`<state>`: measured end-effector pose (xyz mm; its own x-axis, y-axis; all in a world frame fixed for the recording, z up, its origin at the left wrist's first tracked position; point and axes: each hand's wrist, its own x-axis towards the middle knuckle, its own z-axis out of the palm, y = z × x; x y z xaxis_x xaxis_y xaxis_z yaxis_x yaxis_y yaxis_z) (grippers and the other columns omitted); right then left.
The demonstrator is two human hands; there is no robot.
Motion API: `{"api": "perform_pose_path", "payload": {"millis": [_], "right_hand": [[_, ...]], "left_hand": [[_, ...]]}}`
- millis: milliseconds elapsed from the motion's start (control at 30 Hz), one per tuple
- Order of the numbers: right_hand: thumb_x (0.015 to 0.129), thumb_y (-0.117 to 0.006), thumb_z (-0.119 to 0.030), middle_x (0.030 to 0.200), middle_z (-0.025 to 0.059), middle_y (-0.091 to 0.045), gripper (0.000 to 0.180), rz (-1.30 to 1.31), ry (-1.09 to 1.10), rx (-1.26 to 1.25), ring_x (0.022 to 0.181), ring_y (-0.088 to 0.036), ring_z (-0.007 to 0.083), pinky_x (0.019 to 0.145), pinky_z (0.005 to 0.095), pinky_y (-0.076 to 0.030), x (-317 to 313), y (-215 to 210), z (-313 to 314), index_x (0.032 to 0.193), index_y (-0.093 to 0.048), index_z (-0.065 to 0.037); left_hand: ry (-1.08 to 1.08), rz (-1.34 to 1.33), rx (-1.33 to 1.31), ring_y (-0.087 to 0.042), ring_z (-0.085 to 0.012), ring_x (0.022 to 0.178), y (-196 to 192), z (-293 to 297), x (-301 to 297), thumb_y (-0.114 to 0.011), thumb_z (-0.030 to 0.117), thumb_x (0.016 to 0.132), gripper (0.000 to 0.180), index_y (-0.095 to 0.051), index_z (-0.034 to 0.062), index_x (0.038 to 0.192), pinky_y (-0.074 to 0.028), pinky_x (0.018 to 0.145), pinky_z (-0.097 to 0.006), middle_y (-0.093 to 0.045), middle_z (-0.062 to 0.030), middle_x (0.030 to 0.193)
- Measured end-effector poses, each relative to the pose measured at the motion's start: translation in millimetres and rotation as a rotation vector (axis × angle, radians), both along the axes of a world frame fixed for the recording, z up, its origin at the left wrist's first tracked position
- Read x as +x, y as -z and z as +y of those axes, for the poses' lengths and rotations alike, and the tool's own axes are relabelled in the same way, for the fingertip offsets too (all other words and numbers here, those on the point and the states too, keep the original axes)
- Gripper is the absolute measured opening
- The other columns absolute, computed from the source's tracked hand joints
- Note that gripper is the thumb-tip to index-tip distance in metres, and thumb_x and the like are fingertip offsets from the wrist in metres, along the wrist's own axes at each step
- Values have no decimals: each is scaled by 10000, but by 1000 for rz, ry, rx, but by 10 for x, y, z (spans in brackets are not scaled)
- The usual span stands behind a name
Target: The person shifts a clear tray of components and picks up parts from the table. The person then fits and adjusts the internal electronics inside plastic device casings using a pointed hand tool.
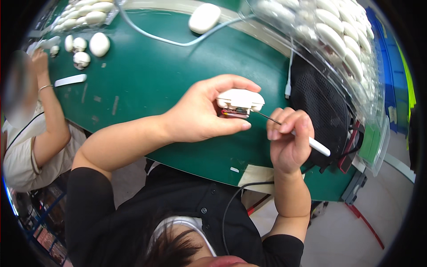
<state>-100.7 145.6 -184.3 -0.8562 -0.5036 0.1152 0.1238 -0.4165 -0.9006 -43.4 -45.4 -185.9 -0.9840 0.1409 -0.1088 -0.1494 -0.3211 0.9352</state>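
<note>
Currently a white casing (240,98) is up above the green bench (151,71), held by the person's left hand (195,112), whose thumb and fingers pinch it from below and above. Its near side gapes, showing small electronic parts (235,112) with a pinkish-red strand among them. Just to the right of the casing, the right hand (291,138) pinches a slim tool (319,147) between thumb and fingers; its thin metal shaft slants toward the casing's right corner, though whether the tip touches cannot be told.

Beyond the casing, slightly left, a rounded white piece (204,18) lies beside a pale blue cable (178,43). To the right of the casing, past a white cable (288,84), sits a black mesh bag (318,93), and farther out on that side clear trays (371,89) hold many white shells (329,38). Well to the casing's left are an egg-shaped white piece (99,44), a white strip (70,80) and a co-worker's hand (40,62). Nearer the person than the casing lies a beige sheet (255,174).
</note>
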Motion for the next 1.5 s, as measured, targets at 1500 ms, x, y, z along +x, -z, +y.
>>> {"api": "perform_pose_path", "payload": {"millis": [1500], "right_hand": [[916,-498,-132,658,52,-542,259,131,44,187,588,-513,104,560,226,-423,90,-140,68,717,-573,15]], "left_hand": [[-718,1046,-1340,-567,-272,943,-860,-881,-2615,-745,313,707,347,-659,32,892,-446,821,-354,-612,-147,986]]}}
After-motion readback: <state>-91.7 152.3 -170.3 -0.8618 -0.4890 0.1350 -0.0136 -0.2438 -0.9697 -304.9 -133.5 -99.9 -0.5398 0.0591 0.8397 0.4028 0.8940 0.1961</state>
